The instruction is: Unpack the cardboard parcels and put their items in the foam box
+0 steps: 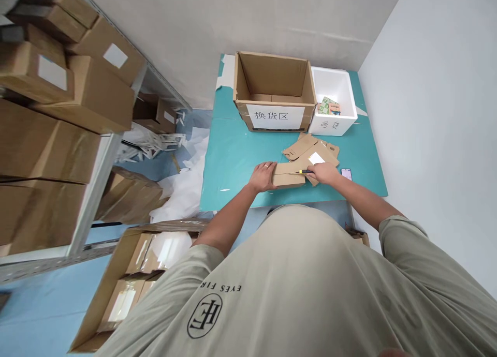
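On teal table point(233, 165), 换货区 carton point(274, 77), right hand point(324, 173) gripping cutter point(305, 171)

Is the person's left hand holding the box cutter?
No, the left hand rests on the cardboard, while the right hand grips the box cutter.

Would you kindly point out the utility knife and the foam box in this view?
Utility knife point(300, 171): head view, on its yellow band.
Foam box point(332, 125): head view, on its front wall.
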Motion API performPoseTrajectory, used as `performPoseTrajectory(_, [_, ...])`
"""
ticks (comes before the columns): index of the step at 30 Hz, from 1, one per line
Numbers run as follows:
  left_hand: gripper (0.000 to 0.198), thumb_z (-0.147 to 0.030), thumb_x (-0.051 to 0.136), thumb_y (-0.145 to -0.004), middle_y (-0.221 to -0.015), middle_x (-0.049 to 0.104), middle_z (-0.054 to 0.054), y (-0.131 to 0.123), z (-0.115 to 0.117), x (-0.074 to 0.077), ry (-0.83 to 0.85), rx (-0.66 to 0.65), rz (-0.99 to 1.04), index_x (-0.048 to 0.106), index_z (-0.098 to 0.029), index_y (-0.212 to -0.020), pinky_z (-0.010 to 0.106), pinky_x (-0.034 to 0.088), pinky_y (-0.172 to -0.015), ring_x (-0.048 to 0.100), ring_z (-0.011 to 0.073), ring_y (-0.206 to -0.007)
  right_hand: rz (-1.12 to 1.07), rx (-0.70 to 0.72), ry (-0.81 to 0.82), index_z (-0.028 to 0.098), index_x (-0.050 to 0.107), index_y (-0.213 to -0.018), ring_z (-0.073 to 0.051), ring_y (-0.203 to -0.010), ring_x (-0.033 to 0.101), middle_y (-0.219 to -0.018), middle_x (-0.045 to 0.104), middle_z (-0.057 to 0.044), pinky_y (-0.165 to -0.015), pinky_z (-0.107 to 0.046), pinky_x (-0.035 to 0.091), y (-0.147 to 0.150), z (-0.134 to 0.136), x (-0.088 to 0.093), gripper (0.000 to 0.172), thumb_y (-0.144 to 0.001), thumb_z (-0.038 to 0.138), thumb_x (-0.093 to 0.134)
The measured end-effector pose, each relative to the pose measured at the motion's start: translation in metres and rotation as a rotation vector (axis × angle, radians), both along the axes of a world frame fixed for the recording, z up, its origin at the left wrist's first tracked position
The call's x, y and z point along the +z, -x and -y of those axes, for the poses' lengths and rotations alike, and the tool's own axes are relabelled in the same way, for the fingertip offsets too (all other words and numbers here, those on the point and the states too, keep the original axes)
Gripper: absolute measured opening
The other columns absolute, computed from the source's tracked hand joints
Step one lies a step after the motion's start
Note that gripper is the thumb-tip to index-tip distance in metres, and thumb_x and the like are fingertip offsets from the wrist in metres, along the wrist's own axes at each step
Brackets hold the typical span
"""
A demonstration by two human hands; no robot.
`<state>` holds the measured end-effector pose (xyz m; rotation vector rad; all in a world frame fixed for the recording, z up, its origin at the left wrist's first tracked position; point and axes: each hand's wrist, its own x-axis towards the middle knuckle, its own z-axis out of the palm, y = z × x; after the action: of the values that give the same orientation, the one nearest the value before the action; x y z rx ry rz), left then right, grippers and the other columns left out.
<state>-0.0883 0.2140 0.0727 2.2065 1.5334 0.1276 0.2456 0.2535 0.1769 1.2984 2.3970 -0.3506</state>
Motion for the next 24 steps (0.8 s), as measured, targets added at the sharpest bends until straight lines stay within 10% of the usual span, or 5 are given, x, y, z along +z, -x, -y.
performPoseTrajectory(24, [0.116, -0.049, 0.095, -0.07, -0.167, 0.059, 0.022, -0.001, -0.003, 0.002, -0.016, -0.009, -0.027, 0.05, -0.023, -0.173, 0.058, 0.044, -0.131, 0.057, 0.048, -0.151, 0.062, 0.026, -0.012, 0.024, 0.08, -0.14, -0.034, -0.113, 0.079, -0.123, 0.085, -0.019, -0.088, -0.037, 0.049, 0.008, 0.001, 0.009, 0.048, -0.122, 0.053, 0.046])
